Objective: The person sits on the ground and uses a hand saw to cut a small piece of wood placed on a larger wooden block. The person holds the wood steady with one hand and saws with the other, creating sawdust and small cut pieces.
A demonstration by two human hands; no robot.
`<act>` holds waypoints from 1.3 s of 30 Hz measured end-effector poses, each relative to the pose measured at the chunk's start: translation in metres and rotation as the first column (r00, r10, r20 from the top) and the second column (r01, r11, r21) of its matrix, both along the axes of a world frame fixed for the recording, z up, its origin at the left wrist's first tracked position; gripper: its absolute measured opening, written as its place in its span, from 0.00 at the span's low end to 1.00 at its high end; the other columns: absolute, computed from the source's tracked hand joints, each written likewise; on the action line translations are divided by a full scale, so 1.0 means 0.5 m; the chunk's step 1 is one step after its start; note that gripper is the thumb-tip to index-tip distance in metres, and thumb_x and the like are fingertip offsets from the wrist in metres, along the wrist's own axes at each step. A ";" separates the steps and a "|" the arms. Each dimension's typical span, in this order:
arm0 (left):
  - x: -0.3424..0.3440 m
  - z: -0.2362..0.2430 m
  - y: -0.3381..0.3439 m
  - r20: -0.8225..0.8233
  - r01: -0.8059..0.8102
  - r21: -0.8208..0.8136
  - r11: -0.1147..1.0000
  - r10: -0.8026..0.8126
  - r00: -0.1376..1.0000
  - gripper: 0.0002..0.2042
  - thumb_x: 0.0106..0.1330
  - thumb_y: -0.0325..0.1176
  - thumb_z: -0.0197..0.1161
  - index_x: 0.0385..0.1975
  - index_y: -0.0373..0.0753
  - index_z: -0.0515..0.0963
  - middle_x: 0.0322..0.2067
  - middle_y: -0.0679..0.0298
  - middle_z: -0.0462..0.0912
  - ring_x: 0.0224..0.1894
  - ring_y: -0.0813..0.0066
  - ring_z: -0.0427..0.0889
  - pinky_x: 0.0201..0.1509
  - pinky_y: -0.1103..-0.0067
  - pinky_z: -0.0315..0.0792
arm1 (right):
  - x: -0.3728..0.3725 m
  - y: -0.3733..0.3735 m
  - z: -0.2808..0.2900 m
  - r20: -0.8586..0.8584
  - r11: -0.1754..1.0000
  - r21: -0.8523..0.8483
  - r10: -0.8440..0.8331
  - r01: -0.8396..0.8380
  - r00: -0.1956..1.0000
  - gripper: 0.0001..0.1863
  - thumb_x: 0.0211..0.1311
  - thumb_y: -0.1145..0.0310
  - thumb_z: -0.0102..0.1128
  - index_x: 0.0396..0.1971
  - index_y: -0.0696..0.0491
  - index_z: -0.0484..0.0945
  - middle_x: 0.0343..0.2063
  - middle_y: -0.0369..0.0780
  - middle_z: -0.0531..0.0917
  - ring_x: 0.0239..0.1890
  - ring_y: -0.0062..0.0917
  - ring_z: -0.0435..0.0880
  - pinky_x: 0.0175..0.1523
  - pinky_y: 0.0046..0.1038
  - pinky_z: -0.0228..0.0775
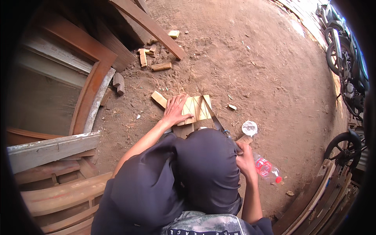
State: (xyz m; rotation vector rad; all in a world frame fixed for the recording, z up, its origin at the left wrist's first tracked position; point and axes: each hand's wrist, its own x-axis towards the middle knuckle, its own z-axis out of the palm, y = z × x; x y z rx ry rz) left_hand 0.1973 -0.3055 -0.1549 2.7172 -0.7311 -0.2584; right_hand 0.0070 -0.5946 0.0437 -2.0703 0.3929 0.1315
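A pale wooden board [190, 105] marked with dark slanting lines lies in front of my knees, on top of a darker wood block [184, 130]. My left hand [175, 111] grips its left end, fingers toward the far edge and thumb near the front. Across the right part of the board runs the blade of a handsaw [214, 116], its narrow tip at the far edge. My right hand [245, 158] is closed round the saw's rear end beside my right knee, which partly hides the handle. Another pale wood piece [159, 99] sits just left of the board.
Right of my knee are a white round tub [249, 128] and a clear plastic bottle [268, 169] with a red cap. Wood offcuts [161, 66] lie ahead on the dirt. Framed panels [88, 98] and planks crowd the left; motorbikes [344, 66] and stacked timber [313, 199] line the right.
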 end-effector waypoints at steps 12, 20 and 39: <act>0.091 0.024 0.042 -0.271 0.017 -0.008 1.000 -0.019 0.962 0.32 0.49 0.48 0.83 0.54 0.39 0.87 0.55 0.54 0.84 0.59 0.48 0.83 0.64 0.59 0.76 | -0.007 -0.048 -0.038 0.014 0.993 0.058 0.099 -0.100 0.995 0.21 0.62 0.62 0.69 0.43 0.67 0.83 0.30 0.58 0.85 0.39 0.39 0.91 0.45 0.39 0.76; 0.089 0.007 0.072 -0.302 -0.009 -0.051 0.999 -0.007 0.953 0.27 0.47 0.46 0.85 0.48 0.46 0.90 0.43 0.52 0.90 0.49 0.50 0.89 0.56 0.61 0.82 | -0.045 -0.046 0.001 -0.028 0.994 -0.007 0.113 -0.114 0.993 0.14 0.63 0.68 0.66 0.33 0.66 0.79 0.20 0.49 0.78 0.27 0.18 0.72 0.35 0.32 0.70; -0.001 0.032 0.023 -0.239 -0.139 0.015 0.990 0.138 0.961 0.29 0.42 0.56 0.84 0.35 0.38 0.85 0.35 0.52 0.89 0.42 0.48 0.90 0.48 0.56 0.79 | -0.053 -0.020 -0.032 -0.048 0.987 0.013 0.161 -0.160 0.986 0.13 0.64 0.70 0.66 0.33 0.66 0.79 0.22 0.56 0.77 0.21 0.37 0.72 0.33 0.37 0.70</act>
